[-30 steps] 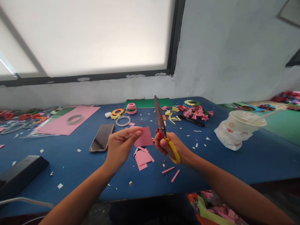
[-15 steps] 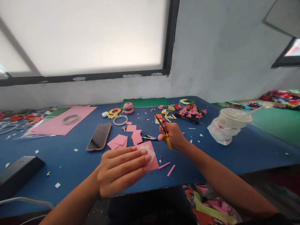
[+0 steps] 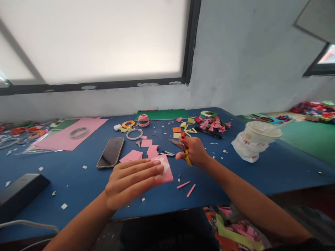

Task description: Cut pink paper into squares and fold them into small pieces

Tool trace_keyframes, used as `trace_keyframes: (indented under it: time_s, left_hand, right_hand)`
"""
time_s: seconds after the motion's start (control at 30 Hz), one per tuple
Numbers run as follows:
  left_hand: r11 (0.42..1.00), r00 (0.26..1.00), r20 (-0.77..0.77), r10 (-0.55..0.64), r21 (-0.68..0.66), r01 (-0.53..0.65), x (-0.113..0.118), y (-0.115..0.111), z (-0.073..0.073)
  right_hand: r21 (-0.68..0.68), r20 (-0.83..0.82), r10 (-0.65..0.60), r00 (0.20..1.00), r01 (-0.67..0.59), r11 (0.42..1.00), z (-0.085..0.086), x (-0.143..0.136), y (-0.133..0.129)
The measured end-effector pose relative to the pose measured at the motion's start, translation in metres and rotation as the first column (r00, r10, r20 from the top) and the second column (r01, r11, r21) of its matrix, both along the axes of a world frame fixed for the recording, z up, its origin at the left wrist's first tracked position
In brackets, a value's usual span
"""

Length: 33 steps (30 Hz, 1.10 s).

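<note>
So the left hand (image 3: pixel 131 179) is stretched out near the lower middle of the frame, fingers straight and close together, lying over a small pink square of paper (image 3: pixel 169 174) with a whitish patch on its face. The thumb's out of sight, so I can't tell if it's pinching the paper or just resting on it. That pink square sits a bit below the centre, poking out past the fingertips.

Right hand (image 3: pixel 195 149) is just right of centre, curled around a pair of scissors with red and yellow handles (image 3: pixel 186 152), dark metal blades aimed left.

Between the hands and the back of the blue tabletop (image 3: pixel 86 188) there are loose pink paper squares (image 3: pixel 131 156), with a dark-screened smartphone (image 3: pixel 110 152) left of them. Two thin pink paper strips (image 3: pixel 191 190) lie below the scissors, lower centre-right. Over on the right side of the frame there's a white lidded cup (image 3: pixel 263 134) with a crumpled white plastic bag (image 3: pixel 244 150) around its base
</note>
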<state>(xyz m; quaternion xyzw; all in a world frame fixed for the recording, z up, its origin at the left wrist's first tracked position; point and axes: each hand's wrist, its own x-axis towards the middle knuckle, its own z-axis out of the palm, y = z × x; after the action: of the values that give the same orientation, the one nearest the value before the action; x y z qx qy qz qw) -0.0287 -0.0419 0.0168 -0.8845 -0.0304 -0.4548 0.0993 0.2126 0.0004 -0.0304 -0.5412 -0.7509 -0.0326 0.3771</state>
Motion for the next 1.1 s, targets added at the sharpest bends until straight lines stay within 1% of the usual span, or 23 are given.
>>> trace_keyframes:
  time_s: [0.07, 0.1, 0.13, 0.17, 0.2, 0.23, 0.27, 0.3, 0.33, 0.4, 0.47, 0.53, 0.57, 0.63, 0.73, 0.8, 0.83, 0.87, 0.9, 0.93, 0.97, 1.03, 1.1]
  left_hand:
    - [0.999, 0.995, 0.103, 0.003, -0.041, 0.002, 0.005, 0.006, -0.005]
    - [0.996, 0.983, 0.180, 0.038, -0.088, -0.023, 0.009, 0.010, -0.007]
    - [0.982, 0.958, 0.266, 0.108, -0.176, -0.062, 0.012, 0.014, -0.009]
    - [0.946, 0.921, 0.332, 0.205, -0.307, -0.100, 0.016, 0.019, -0.009]
    - [0.868, 0.884, 0.340, 0.320, -0.480, -0.130, 0.020, 0.023, -0.009]
    - [0.768, 0.855, 0.332, 0.399, -0.630, -0.114, 0.022, 0.028, -0.009]
    - [0.660, 0.838, 0.315, 0.447, -0.748, -0.071, 0.024, 0.033, -0.009]
    - [0.561, 0.834, 0.303, 0.462, -0.828, -0.010, 0.026, 0.038, -0.009]
    - [0.478, 0.836, 0.300, 0.459, -0.877, 0.052, 0.026, 0.043, -0.010]
    - [0.364, 0.839, 0.307, 0.450, -0.921, 0.141, 0.026, 0.052, -0.013]
    - [0.293, 0.842, 0.310, 0.441, -0.937, 0.192, 0.025, 0.059, -0.017]
    - [0.256, 0.847, 0.306, 0.434, -0.944, 0.210, 0.024, 0.063, -0.020]
    - [0.250, 0.848, 0.306, 0.433, -0.945, 0.213, 0.024, 0.065, -0.021]
    - [0.261, 0.839, 0.322, 0.438, -0.939, 0.224, 0.022, 0.068, -0.021]
    - [0.261, 0.796, 0.404, 0.451, -0.912, 0.315, 0.019, 0.073, -0.016]
    - [0.242, 0.759, 0.467, 0.454, -0.884, 0.399, 0.016, 0.076, -0.013]
    - [0.230, 0.745, 0.490, 0.453, -0.871, 0.433, 0.015, 0.076, -0.012]
    - [0.219, 0.735, 0.505, 0.451, -0.862, 0.458, 0.014, 0.077, -0.012]
    - [0.211, 0.729, 0.514, 0.452, -0.856, 0.472, 0.014, 0.077, -0.011]
    - [0.203, 0.726, 0.517, 0.454, -0.853, 0.481, 0.014, 0.077, -0.012]
    - [0.196, 0.725, 0.517, 0.455, -0.852, 0.485, 0.014, 0.077, -0.012]
    - [0.183, 0.728, 0.512, 0.456, -0.854, 0.486, 0.015, 0.077, -0.013]
    - [0.170, 0.735, 0.501, 0.457, -0.860, 0.481, 0.016, 0.076, -0.014]
  right_hand:
    - [-0.028, 0.037, -0.022, 0.999, 0.023, 0.999, 0.001, -0.001, 0.001]
    - [-0.059, 0.050, -0.042, 0.998, 0.045, 0.997, 0.001, -0.002, 0.002]
    - [-0.102, 0.058, -0.068, 0.996, 0.074, 0.992, 0.000, -0.002, 0.004]
    - [-0.151, 0.066, -0.101, 0.993, 0.110, 0.982, -0.001, -0.003, 0.006]
    - [-0.209, 0.087, -0.138, 0.987, 0.154, 0.966, -0.002, -0.003, 0.009]
    - [-0.267, 0.119, -0.171, 0.978, 0.197, 0.943, -0.004, -0.002, 0.013]
    - [-0.315, 0.160, -0.195, 0.968, 0.238, 0.919, -0.006, 0.000, 0.017]
    - [-0.362, 0.221, -0.210, 0.952, 0.280, 0.889, -0.008, 0.003, 0.022]
    - [-0.390, 0.256, -0.210, 0.943, 0.300, 0.871, -0.011, 0.007, 0.027]
    - [-0.417, 0.289, -0.224, 0.931, 0.334, 0.846, -0.015, 0.018, 0.036]
    - [-0.429, 0.312, -0.257, 0.915, 0.377, 0.821, -0.019, 0.032, 0.044]
    - [-0.433, 0.328, -0.283, 0.901, 0.409, 0.803, -0.021, 0.046, 0.049]
    - [-0.434, 0.332, -0.292, 0.897, 0.420, 0.797, -0.021, 0.051, 0.050]
    - [-0.433, 0.335, -0.295, 0.895, 0.424, 0.796, -0.021, 0.057, 0.050]
    - [-0.394, 0.318, -0.273, 0.908, 0.388, 0.833, -0.018, 0.049, 0.044]
    - [-0.343, 0.288, -0.220, 0.932, 0.315, 0.885, -0.015, 0.033, 0.035]
    - [-0.319, 0.270, -0.172, 0.948, 0.256, 0.913, -0.014, 0.023, 0.030]
    - [-0.299, 0.243, -0.076, 0.967, 0.149, 0.943, -0.014, 0.011, 0.024]
    - [-0.275, 0.164, 0.134, 0.977, -0.085, 0.958, -0.015, -0.001, 0.017]
    - [-0.276, 0.102, 0.319, 0.942, -0.281, 0.919, -0.018, -0.013, 0.011]
    - [-0.287, 0.066, 0.437, 0.897, -0.402, 0.869, -0.021, -0.024, 0.006]
    - [-0.322, 0.047, 0.540, 0.841, -0.499, 0.805, -0.028, -0.041, -0.002]
    - [-0.345, 0.027, 0.580, 0.814, -0.537, 0.770, -0.034, -0.051, -0.007]
